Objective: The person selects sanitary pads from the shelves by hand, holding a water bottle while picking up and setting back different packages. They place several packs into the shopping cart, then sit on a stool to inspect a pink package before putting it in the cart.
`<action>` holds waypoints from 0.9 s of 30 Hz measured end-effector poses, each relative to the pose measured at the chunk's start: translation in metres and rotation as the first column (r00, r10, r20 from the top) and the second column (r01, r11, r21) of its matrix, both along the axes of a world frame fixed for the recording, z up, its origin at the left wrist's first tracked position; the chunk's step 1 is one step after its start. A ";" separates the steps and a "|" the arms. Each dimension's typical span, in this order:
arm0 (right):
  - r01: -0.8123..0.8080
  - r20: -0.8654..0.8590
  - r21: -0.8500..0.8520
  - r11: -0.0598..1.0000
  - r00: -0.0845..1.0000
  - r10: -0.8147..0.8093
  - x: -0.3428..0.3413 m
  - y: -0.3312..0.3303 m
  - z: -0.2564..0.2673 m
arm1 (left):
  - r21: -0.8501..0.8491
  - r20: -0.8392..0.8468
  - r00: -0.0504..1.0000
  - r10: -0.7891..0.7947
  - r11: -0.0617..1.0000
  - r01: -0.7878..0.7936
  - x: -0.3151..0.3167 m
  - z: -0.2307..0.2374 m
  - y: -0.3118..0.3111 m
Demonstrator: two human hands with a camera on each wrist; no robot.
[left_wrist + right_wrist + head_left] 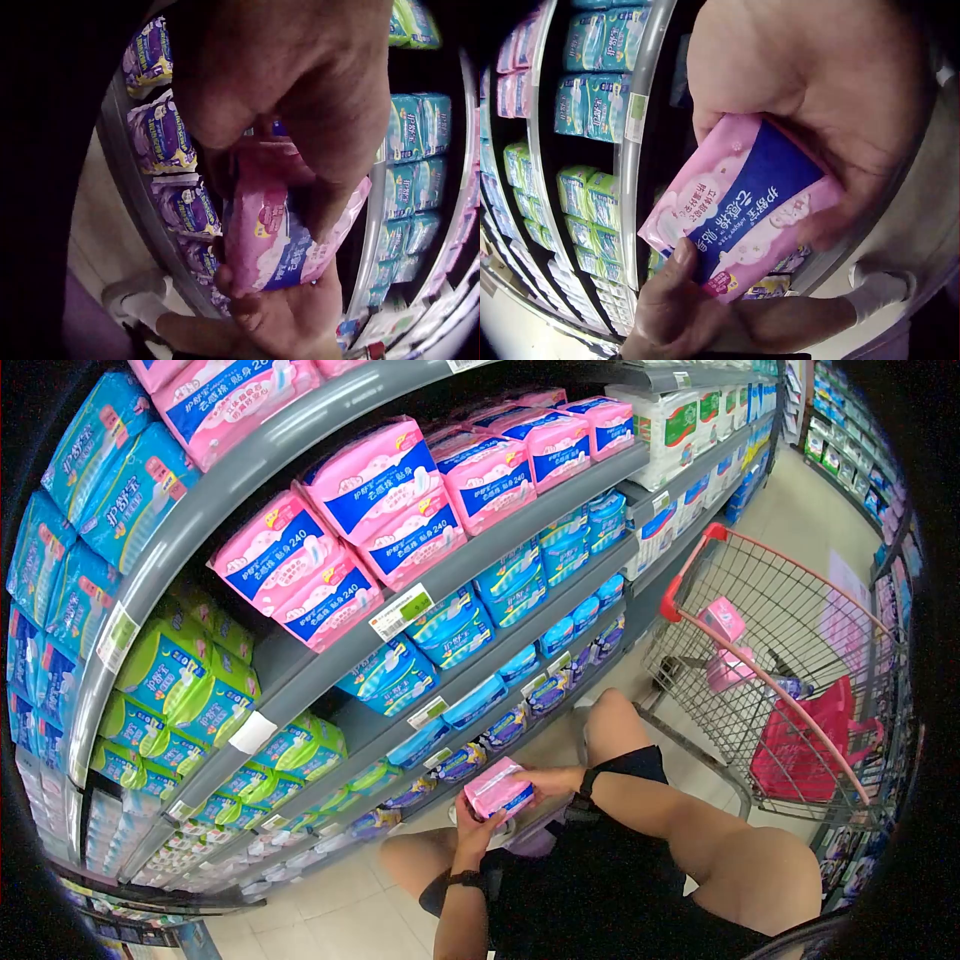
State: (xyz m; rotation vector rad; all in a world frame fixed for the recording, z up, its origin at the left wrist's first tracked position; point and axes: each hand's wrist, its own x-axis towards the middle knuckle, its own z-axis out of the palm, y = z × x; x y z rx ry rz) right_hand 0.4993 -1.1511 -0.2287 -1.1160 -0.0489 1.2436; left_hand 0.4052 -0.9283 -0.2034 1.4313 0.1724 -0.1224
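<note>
Low in front of the body, a pink and blue pack of sanitary pads is held between both hands. My left hand grips its near left side; in the right wrist view the left thumb lies over the pack's corner. At the opposite end my right hand grips the pack, its palm close over that edge. From the left wrist, the same pack shows between the left hand above and the right hand below.
Shelves on the left carry pink packs, green packs and blue packs; purple packs sit low down. To the right stands a shopping cart holding pink packs and a red bag. The person's bent knees flank the hands.
</note>
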 end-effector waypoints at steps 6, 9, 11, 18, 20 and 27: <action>0.132 0.202 0.013 0.991 0.971 -0.132 0.002 0.004 0.010 | -0.121 -0.271 0.963 0.008 0.992 -0.042 0.000 0.014 0.000; 0.149 0.310 -0.013 0.989 0.941 -0.138 -0.003 0.002 0.013 | -0.352 -0.275 0.961 0.036 0.926 -0.135 0.002 -0.020 0.008; 0.108 0.327 -0.003 0.994 0.940 -0.101 -0.006 -0.002 0.026 | -0.218 -0.195 0.980 0.052 0.971 -0.094 0.001 -0.028 0.009; 0.155 -0.062 0.010 0.988 0.986 -0.154 0.002 0.000 0.010 | -0.017 -0.041 0.995 0.090 0.996 -0.090 0.004 0.008 -0.002; 0.089 -0.110 0.062 0.994 0.991 -0.082 0.005 -0.001 0.006 | -0.042 -0.022 0.997 0.068 0.997 -0.069 0.007 0.010 -0.001; 0.196 -0.047 0.184 0.963 0.981 -0.190 0.005 0.000 0.000 | -0.141 -0.061 0.992 0.110 0.983 -0.118 0.004 -0.015 0.004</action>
